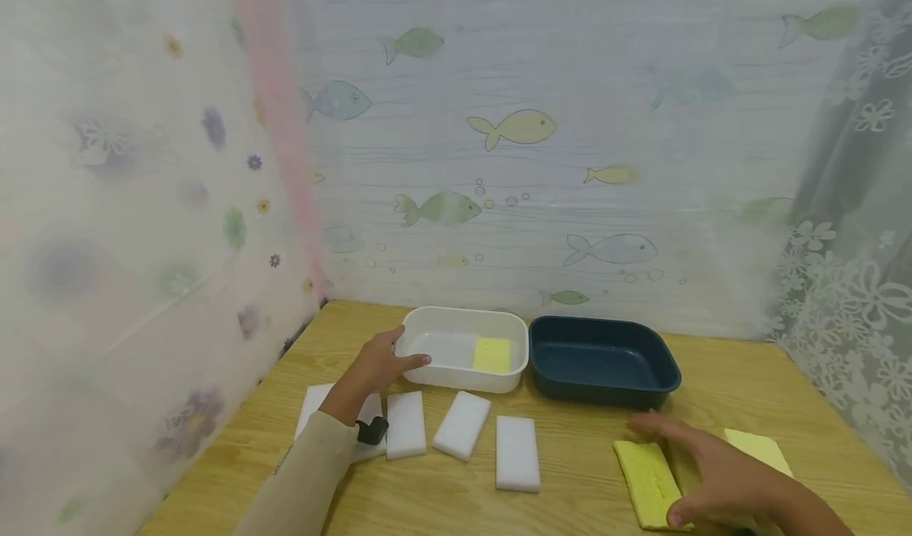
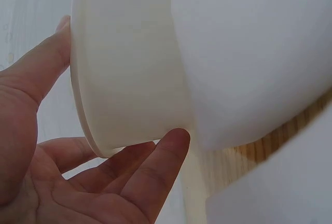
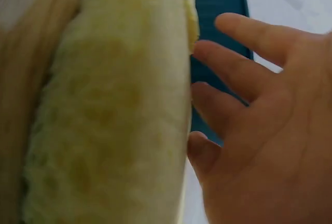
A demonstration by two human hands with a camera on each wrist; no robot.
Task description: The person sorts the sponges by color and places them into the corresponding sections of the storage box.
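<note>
My left hand [image 1: 378, 362] grips the left end of a white plastic basin [image 1: 449, 378], thumb and fingers at its rim. A yellow sponge piece [image 1: 492, 355] lies inside, toward the right. On the right, my right hand [image 1: 712, 473] spreads its fingers over a flat yellow sponge [image 1: 641, 477], thumb near its front end. In the right wrist view, the loosely bent fingers [image 3: 228, 68] are beside a large, blurred yellow sponge [image 3: 114, 99]. A paler yellow sponge [image 1: 762, 449] is partly hidden behind this hand.
Next to the white basin stands a dark blue basin [image 1: 606, 392]. Several white sponge blocks lie in front, among them one near the left arm [image 1: 406, 425], a tilted one [image 1: 461, 425] and one nearest the middle [image 1: 518, 453]. Patterned curtains [image 1: 513, 203] hang behind the wooden table [image 1: 442, 504].
</note>
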